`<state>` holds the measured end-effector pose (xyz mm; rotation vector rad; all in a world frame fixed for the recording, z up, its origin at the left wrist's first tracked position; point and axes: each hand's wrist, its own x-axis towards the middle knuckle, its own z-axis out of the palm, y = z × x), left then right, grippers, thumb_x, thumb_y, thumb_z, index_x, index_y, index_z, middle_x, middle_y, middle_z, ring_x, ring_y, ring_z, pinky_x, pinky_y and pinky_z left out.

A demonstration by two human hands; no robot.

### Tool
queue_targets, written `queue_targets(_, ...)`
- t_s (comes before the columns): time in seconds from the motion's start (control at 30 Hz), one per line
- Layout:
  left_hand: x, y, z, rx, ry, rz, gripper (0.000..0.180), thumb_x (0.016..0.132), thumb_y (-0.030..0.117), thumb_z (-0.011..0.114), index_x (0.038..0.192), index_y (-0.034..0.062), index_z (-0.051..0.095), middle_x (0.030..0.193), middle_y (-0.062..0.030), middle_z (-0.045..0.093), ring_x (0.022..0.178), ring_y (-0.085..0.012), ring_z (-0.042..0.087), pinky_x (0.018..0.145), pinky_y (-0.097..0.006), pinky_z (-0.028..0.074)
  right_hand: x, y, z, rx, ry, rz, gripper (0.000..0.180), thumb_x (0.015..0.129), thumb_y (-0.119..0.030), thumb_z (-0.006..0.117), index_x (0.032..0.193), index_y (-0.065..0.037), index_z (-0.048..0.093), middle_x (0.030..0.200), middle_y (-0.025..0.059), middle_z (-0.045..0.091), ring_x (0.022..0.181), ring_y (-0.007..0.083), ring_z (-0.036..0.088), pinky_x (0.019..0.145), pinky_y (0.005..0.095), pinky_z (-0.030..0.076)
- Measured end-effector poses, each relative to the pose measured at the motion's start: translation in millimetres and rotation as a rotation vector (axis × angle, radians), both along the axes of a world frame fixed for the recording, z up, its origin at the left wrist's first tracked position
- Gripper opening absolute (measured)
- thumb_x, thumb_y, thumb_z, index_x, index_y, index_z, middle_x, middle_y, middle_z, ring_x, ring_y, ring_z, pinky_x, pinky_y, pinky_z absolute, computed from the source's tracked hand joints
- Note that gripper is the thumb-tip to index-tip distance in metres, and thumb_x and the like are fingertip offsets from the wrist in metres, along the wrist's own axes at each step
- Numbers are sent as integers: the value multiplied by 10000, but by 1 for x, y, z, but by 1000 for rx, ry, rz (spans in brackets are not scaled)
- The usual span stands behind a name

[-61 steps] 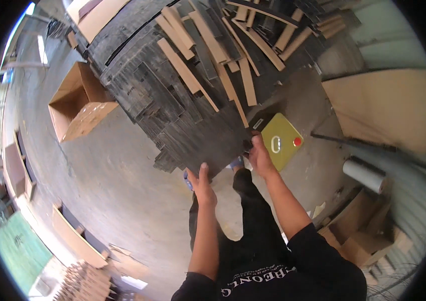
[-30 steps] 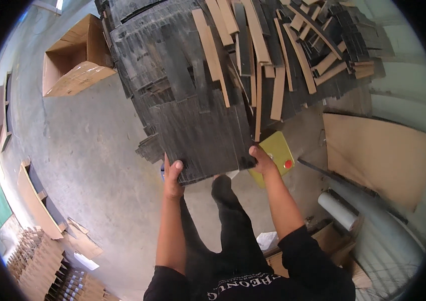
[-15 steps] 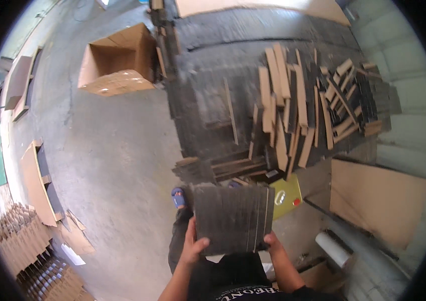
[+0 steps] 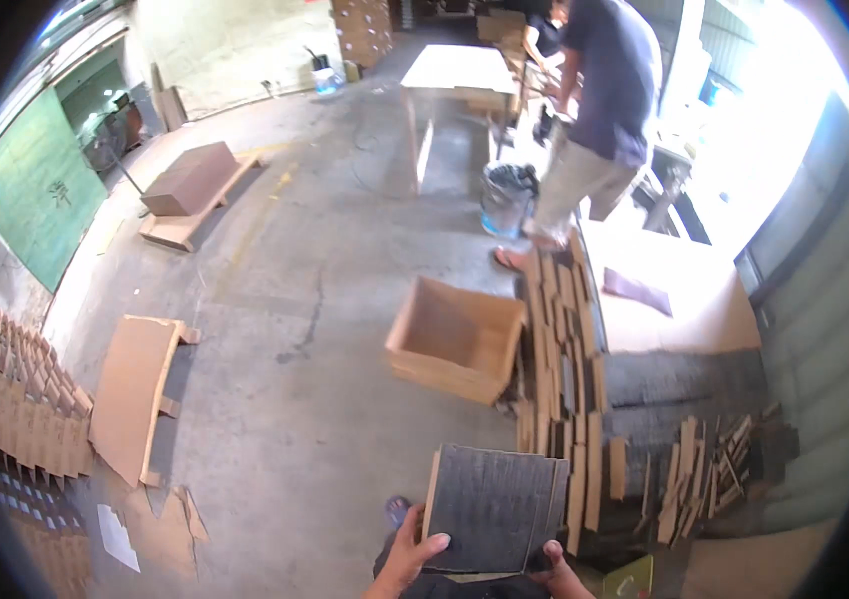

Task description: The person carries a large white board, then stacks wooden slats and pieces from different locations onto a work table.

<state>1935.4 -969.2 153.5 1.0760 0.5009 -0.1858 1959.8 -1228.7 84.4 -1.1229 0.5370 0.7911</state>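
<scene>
Floor: grey concrete workshop floor [image 4: 324,250], cracked, with a green panel [image 4: 40,190] along the far left wall.
Far left of the fingers: rows of brown cardboard pieces [image 4: 15,389] at the rim, bent by the lens and partly cut off; beside them a flat brown board [image 4: 130,394] lies on the floor.
Left hand [image 4: 406,559]: only the hand shows, wrist cut by the lower edge; fingers [image 4: 431,544] curled onto the lower left corner of the stack of dark sheets [image 4: 494,507], thumb on top.
Stack of dark sheets: dark grey, ribbed, squarish, with pale brown edges, held level between both hands, just above the lower edge.
Right hand [image 4: 556,571]: mostly hidden under the stack; fingers [image 4: 552,549] closed on its lower right corner.
Above the fingers: an open cardboard box [image 4: 454,339].
Right of the fingers: strewn brown strips [image 4: 569,349] on dark sheets; small pieces at the far right are hard to tell apart.
Far above: another person [image 4: 594,110] stands at a tabletop [image 4: 459,70].
</scene>
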Motion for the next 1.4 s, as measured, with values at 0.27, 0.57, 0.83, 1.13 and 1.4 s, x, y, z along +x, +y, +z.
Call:
queue_targets(0.27, 95, 204, 47, -56, -51, 193, 711, 674, 245, 656, 1261, 27, 318, 1121, -149, 494, 1020, -235, 499, 883, -349, 401, 124, 222, 18, 372, -203, 189, 266, 769, -361, 539, 793, -102, 484, 716, -4, 524, 624, 100, 499, 514, 257, 384)
queue_targets(0.57, 299, 397, 24, -65, -149, 125, 653, 687, 247, 587, 1252, 14, 358, 1127, -110, 500, 1004, -214, 503, 860, -327, 410, 340, 429, 28, 631, -198, 192, 608, 798, -365, 532, 1287, -78, 312, 1138, 93, 481, 1021, 182, 488, 842, 325, 419)
queue_targets(0.83, 532, 545, 69, -81, -122, 329, 507, 702, 280, 563, 1127, 17, 479, 1037, -85, 558, 954, -218, 540, 846, -342, 430, 604, 591, 102, 583, -225, 299, 652, 812, -405, 523, 1300, -44, 285, 1193, 97, 459, 1095, 179, 448, 912, 332, 383)
queue_targets(1.13, 859, 707, 64, -137, -175, 81, 444, 728, 282, 561, 1080, 16, 505, 999, -91, 573, 934, -224, 556, 836, -343, 439, 878, 733, 103, 289, -347, 138, 714, 769, -420, 580, 1302, -48, 285, 1242, 98, 407, 1123, 216, 425, 946, 359, 346)
queue_targets(1.4, 1190, 743, 63, -65, -69, -268, 462, 734, 304, 567, 1086, 13, 498, 1011, -97, 575, 899, -207, 580, 787, -328, 474, 1125, 765, 83, 394, -491, -209, 578, 806, -330, 541, 1251, -30, 326, 1133, 85, 474, 1013, 175, 465, 895, 321, 358)
